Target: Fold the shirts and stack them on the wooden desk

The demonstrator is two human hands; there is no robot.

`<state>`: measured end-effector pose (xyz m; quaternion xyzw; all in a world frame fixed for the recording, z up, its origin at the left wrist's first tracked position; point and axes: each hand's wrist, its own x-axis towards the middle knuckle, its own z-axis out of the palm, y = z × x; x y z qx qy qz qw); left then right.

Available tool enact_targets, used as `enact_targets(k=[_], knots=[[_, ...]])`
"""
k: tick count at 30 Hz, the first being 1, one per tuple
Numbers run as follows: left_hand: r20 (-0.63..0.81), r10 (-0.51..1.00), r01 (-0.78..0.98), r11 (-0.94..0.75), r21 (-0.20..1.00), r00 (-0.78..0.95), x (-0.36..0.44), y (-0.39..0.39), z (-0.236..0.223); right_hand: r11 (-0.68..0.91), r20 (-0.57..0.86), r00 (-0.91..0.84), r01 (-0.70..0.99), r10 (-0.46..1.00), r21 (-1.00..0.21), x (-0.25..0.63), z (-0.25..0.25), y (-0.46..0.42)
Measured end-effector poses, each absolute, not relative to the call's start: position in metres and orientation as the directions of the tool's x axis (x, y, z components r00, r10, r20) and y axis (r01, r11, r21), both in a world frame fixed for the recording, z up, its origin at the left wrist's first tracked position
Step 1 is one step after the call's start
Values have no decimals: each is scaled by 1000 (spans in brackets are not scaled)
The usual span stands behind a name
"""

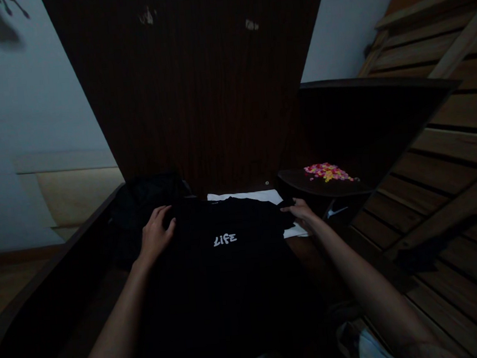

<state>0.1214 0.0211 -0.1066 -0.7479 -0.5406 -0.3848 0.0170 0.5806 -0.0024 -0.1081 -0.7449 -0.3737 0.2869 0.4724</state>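
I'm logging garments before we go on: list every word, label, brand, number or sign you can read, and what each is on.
No text reads for certain.
White lettering on the black fabric T-shirt: one short line, too stylised and blurred to quote.
White swoosh-shaped mark on a dark item below the dark corner shelf: a sign without readable letters.

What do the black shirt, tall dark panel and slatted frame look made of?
Black shirt: matte fabric, possibly cotton, draping softly.
Tall dark panel: dull wood or laminate, with faint grain and pale scuffs.
Slatted frame: apparently bare, matte wood, given its brown planks.
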Motion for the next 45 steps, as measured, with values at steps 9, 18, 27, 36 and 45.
enact_targets(k=[9, 18, 27, 36, 45], knots=[[594, 795, 828, -413, 379, 124, 121, 20, -106, 8, 324, 268, 760, 907, -650, 524, -65, -2], [588, 799, 818, -420, 392, 129, 121, 20, -106, 210, 51, -216, 822, 975, -530, 530, -81, -41], [605, 786, 829, -422, 368, 131, 120, 21, -107, 374, 261, -312, 895, 914, -242, 553, -121, -78], [599, 791, 837, -406, 365, 122, 120, 22, -107, 283, 204, -285, 958, 937, 41, 550, -115, -95], [611, 781, 821, -430, 376, 130, 119, 23, -108, -232, 34, 257, 914, 966, -333, 526, -97, -24]])
